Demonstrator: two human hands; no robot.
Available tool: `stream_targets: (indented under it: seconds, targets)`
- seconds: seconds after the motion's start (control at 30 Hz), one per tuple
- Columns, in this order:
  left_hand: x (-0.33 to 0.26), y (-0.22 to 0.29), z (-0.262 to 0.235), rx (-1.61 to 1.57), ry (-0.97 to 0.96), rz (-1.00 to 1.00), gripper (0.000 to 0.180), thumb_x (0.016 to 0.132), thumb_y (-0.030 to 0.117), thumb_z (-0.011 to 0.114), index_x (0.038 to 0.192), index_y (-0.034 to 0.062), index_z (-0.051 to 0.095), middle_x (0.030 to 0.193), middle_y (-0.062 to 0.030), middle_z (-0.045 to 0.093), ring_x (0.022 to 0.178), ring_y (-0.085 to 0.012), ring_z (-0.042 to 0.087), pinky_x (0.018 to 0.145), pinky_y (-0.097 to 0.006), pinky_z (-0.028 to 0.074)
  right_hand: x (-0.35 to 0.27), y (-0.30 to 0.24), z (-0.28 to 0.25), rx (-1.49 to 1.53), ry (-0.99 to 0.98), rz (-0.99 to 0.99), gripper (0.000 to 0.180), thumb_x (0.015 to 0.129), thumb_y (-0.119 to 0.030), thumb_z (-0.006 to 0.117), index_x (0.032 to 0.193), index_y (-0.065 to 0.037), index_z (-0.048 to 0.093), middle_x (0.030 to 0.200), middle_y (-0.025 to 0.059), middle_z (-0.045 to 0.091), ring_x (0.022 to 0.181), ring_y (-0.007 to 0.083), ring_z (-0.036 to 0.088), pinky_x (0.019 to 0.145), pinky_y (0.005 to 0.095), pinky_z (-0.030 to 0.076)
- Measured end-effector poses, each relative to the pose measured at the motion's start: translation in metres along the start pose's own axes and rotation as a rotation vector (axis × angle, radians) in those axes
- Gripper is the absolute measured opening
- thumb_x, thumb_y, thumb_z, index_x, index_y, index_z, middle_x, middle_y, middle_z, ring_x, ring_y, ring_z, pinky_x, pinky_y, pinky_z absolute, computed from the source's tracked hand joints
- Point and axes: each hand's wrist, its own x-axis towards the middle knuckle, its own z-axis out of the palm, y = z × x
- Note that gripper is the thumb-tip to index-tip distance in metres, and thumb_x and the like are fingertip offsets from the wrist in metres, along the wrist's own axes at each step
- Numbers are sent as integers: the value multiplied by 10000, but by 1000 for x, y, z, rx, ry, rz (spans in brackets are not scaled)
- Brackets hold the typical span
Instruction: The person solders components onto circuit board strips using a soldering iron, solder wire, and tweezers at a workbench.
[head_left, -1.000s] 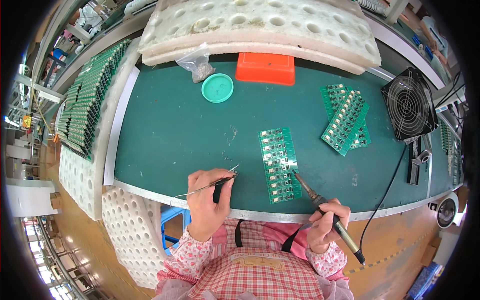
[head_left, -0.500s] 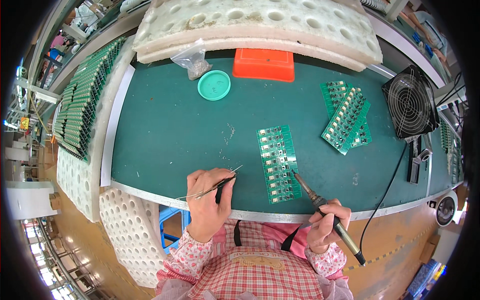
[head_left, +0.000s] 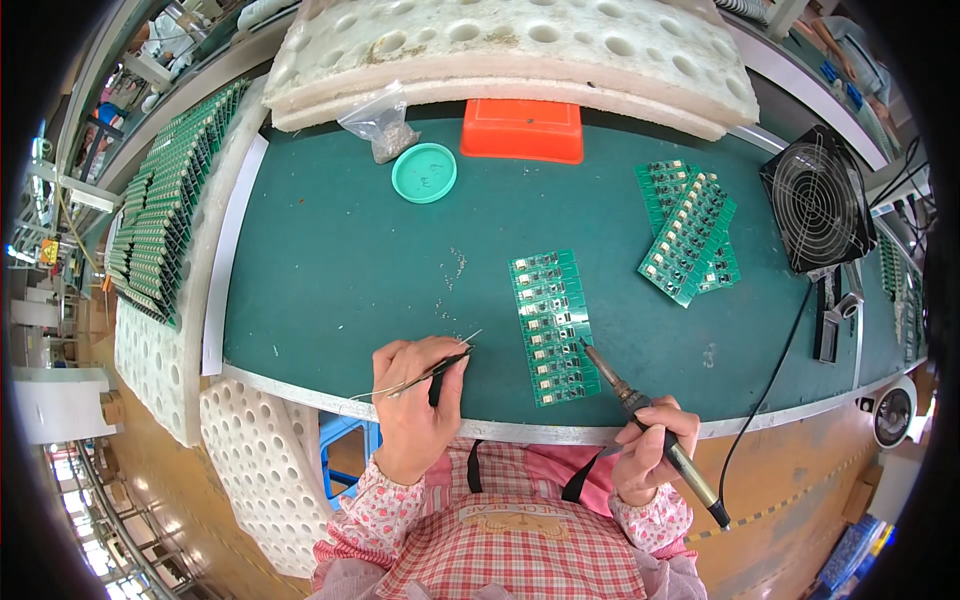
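Note:
My left hand [head_left: 415, 395] rests on the near edge of the green mat, pinching black tweezers [head_left: 437, 368] and a thin strand of solder wire [head_left: 372, 391]; their tips point right. My right hand [head_left: 652, 447] grips a soldering iron [head_left: 640, 412], whose tip sits at the right edge of a green circuit board panel [head_left: 552, 322] lying flat between my hands. The iron's black cord [head_left: 770, 385] runs off to the right.
A stack of green boards [head_left: 690, 232] lies at the right, beside a small black fan [head_left: 815, 200]. A teal lid [head_left: 424, 172], a plastic bag [head_left: 380, 120] and an orange box [head_left: 522, 130] stand at the back. White foam trays [head_left: 160, 330] with racked boards [head_left: 160, 215] line the left.
My hands have barely moved. The soldering iron tip stays at the panel's right edge, and the tweezers stay in my left hand.

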Motion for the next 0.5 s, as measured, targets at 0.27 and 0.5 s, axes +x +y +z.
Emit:
stream_targets:
  seconds: [0.27, 0.5]
  targets:
    - [0, 1, 0, 9, 0, -4, 121, 850, -27, 699, 942, 36, 651, 977, -62, 726, 838, -245, 653, 843, -376, 442, 0, 3, -5, 18, -16, -30, 264, 1008, -262, 549, 960, -4, 584, 541, 29, 550, 463, 131, 555, 498, 275, 455]
    - [2, 3, 2, -30, 8, 31, 179, 835, -26, 720, 990, 49, 667, 1001, -62, 708, 841, -254, 657, 824, -376, 458, 2, 2, -4, 26, -11, -29, 240, 1000, -239, 563, 958, -5, 595, 556, 36, 573, 476, 141, 568, 511, 289, 476]
